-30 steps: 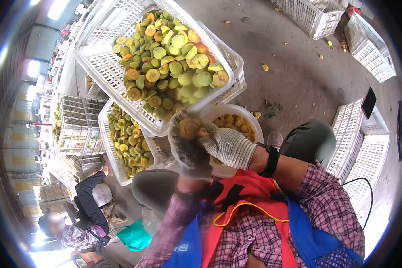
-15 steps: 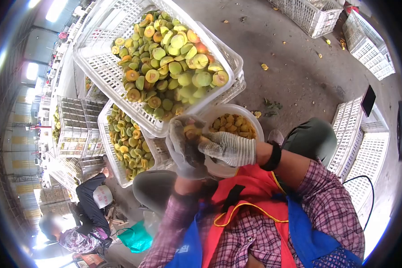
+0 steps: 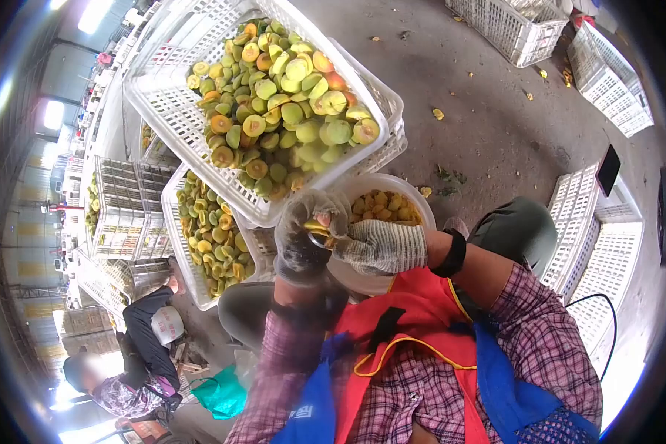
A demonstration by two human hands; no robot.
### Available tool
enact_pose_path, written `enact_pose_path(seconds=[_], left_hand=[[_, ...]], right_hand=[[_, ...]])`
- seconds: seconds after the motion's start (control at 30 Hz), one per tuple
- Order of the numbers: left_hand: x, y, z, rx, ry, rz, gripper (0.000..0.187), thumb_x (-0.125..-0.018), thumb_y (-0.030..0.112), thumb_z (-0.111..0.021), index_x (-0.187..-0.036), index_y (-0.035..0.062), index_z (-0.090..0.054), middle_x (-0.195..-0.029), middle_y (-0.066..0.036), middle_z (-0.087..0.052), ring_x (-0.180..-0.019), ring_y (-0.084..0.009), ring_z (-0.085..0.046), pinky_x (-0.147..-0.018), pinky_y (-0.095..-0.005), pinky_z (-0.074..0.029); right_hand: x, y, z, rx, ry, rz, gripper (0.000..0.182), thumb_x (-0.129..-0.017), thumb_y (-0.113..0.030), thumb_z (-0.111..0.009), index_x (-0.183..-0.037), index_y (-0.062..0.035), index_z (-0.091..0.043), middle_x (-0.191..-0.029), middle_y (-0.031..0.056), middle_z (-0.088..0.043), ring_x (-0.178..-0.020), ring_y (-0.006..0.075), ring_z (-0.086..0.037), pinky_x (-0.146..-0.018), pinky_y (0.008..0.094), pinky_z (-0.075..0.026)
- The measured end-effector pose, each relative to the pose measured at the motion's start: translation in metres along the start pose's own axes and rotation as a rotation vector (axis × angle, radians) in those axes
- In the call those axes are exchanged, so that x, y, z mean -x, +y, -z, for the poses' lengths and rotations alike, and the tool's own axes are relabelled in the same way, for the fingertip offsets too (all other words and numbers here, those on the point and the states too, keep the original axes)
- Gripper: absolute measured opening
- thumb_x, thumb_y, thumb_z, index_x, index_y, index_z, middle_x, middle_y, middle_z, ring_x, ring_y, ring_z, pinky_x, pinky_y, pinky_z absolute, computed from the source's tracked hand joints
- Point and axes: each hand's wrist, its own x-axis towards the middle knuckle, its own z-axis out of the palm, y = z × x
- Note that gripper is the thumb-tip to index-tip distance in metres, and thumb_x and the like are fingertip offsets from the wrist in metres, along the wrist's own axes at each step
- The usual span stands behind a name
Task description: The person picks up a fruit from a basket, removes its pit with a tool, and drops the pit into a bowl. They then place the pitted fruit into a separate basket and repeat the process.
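My left hand (image 3: 303, 226), in a pale glove dark and wet in places, is closed around a piece of cut yellow and reddish stone fruit (image 3: 319, 226). My right hand (image 3: 385, 246), in a striped knit glove, presses its fingertips against that fruit. A small curved metal edge (image 3: 320, 240) glints between the hands; its handle, if any, is hidden in the right hand's closed fingers. Behind the hands stands a white tub (image 3: 431, 214) with orange-yellow fruit pieces (image 3: 388, 206). A white crate (image 3: 144, 92) of halved green-yellow fruit (image 3: 274, 100) rises just beyond.
Another crate (image 3: 172, 207) of fruit halves stands at the left, below the tilted one. Farther left a person (image 3: 137, 377) sits by a white bucket (image 3: 168, 325) and a green bag (image 3: 222, 392). More crates (image 3: 507, 33) stand at upper right and right (image 3: 570, 222). Fruit scraps (image 3: 438, 114) lie on the floor.
My left hand has turned, so the cut fruit and the metal edge now show between the hands. The right hand has shifted slightly and stays closed.
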Motion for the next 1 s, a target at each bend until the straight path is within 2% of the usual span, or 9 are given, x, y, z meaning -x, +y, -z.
enact_pose_path(seconds=[0.2, 0.3, 0.43, 0.5, 0.57, 0.63, 0.77, 0.83, 1.0], left_hand=[[0.018, 0.011, 0.0, 0.106, 0.534, 0.12, 0.035, -0.082, 0.034, -0.064, -0.102, 0.0103, -0.049, -0.075, -0.004, -0.049, -0.069, -0.0181, -0.051, -0.061, -0.0288, -0.043], [0.033, 0.048, 0.061, 0.787, 0.611, -0.19, 0.055, -0.086, 0.046, -0.052, -0.118, 0.0008, -0.05, -0.089, -0.008, -0.057, -0.074, -0.018, -0.055, -0.065, -0.0303, -0.047], [0.043, 0.068, 0.101, 0.731, 0.585, -0.331, 0.059, -0.086, 0.039, -0.051, -0.129, -0.0001, -0.043, -0.106, -0.013, -0.055, -0.078, -0.018, -0.056, -0.065, -0.0303, -0.048], [0.007, 0.04, 0.104, -0.222, 0.968, -0.103, 0.055, -0.084, 0.035, -0.054, -0.128, 0.0034, -0.047, -0.106, -0.014, -0.058, -0.079, -0.0225, -0.059, -0.066, -0.0314, -0.049], [-0.037, 0.015, 0.103, -1.387, 0.545, 0.018, 0.052, -0.08, 0.046, -0.059, -0.109, 0.0026, -0.06, -0.092, -0.013, -0.066, -0.068, -0.0188, -0.059, -0.06, -0.0273, -0.046], [-0.069, -0.028, 0.139, -1.642, 0.561, 0.115, 0.045, -0.082, 0.042, -0.059, -0.096, 0.0002, -0.063, -0.075, -0.009, -0.063, -0.062, -0.0138, -0.056, -0.058, -0.0262, -0.044], [-0.087, -0.05, 0.146, -1.83, 0.656, 0.172, 0.044, -0.082, 0.039, -0.06, -0.099, -0.0016, -0.062, -0.072, -0.006, -0.06, -0.063, -0.0128, -0.056, -0.059, -0.0274, -0.044], [-0.073, -0.041, 0.134, -0.78, 0.873, 0.144, 0.036, -0.082, 0.03, -0.062, -0.098, -0.0018, -0.061, -0.074, -0.008, -0.062, -0.068, -0.0157, -0.059, -0.061, -0.0286, -0.046], [-0.02, -0.022, 0.068, -1.268, 0.422, -0.256, 0.02, -0.086, 0.02, -0.056, -0.096, 0.0026, -0.057, -0.073, -0.001, -0.058, -0.061, -0.014, -0.053, -0.058, -0.0248, -0.045]], right_hand=[[-0.01, 0.014, 0.015, -1.833, -0.435, -0.776, 0.038, -0.086, -0.042, -0.051, -0.094, -0.0079, -0.065, -0.083, 0.0147, -0.065, -0.081, 0.0293, -0.063, -0.076, 0.039, -0.048], [0.013, 0.043, 0.026, -1.388, -0.93, -0.749, 0.043, -0.083, -0.048, -0.05, -0.094, -0.0094, -0.065, -0.084, 0.0154, -0.065, -0.081, 0.0335, -0.062, -0.078, 0.0426, -0.048], [0.015, 0.049, 0.029, -1.252, -0.933, -0.881, 0.046, -0.082, -0.05, -0.05, -0.097, -0.008, -0.062, -0.083, 0.0132, -0.065, -0.083, 0.0314, -0.062, -0.078, 0.0411, -0.048], [0.014, 0.031, 0.02, -1.194, -0.769, -0.864, 0.044, -0.082, -0.05, -0.052, -0.095, -0.0091, -0.062, -0.08, 0.0144, -0.064, -0.082, 0.0329, -0.062, -0.077, 0.0429, -0.048], [0.012, 0.03, 0.017, -1.197, -0.772, -0.886, 0.044, -0.081, -0.048, -0.051, -0.092, -0.0082, -0.064, -0.083, 0.0148, -0.065, -0.081, 0.0334, -0.063, -0.077, 0.0438, -0.048], [0.013, 0.033, 0.013, -1.183, -0.729, -0.928, 0.043, -0.082, -0.047, -0.052, -0.094, -0.0071, -0.063, -0.084, 0.0156, -0.065, -0.082, 0.0332, -0.063, -0.076, 0.0432, -0.048], [0.01, 0.051, 0.022, -1.34, -0.744, -0.972, 0.044, -0.084, -0.044, -0.052, -0.102, -0.0041, -0.059, -0.086, 0.0182, -0.065, -0.083, 0.0335, -0.063, -0.075, 0.0443, -0.048], [0.012, 0.038, 0.016, -1.226, -0.644, -1.039, 0.043, -0.085, -0.044, -0.052, -0.105, -0.0067, -0.059, -0.091, 0.0183, -0.064, -0.087, 0.0328, -0.063, -0.075, 0.043, -0.049], [0.01, 0.026, 0.013, -1.31, -0.266, -1.05, 0.028, -0.09, -0.019, -0.045, -0.113, -0.0077, -0.057, -0.115, 0.022, -0.055, -0.095, 0.0364, -0.06, -0.081, 0.0432, -0.049]])
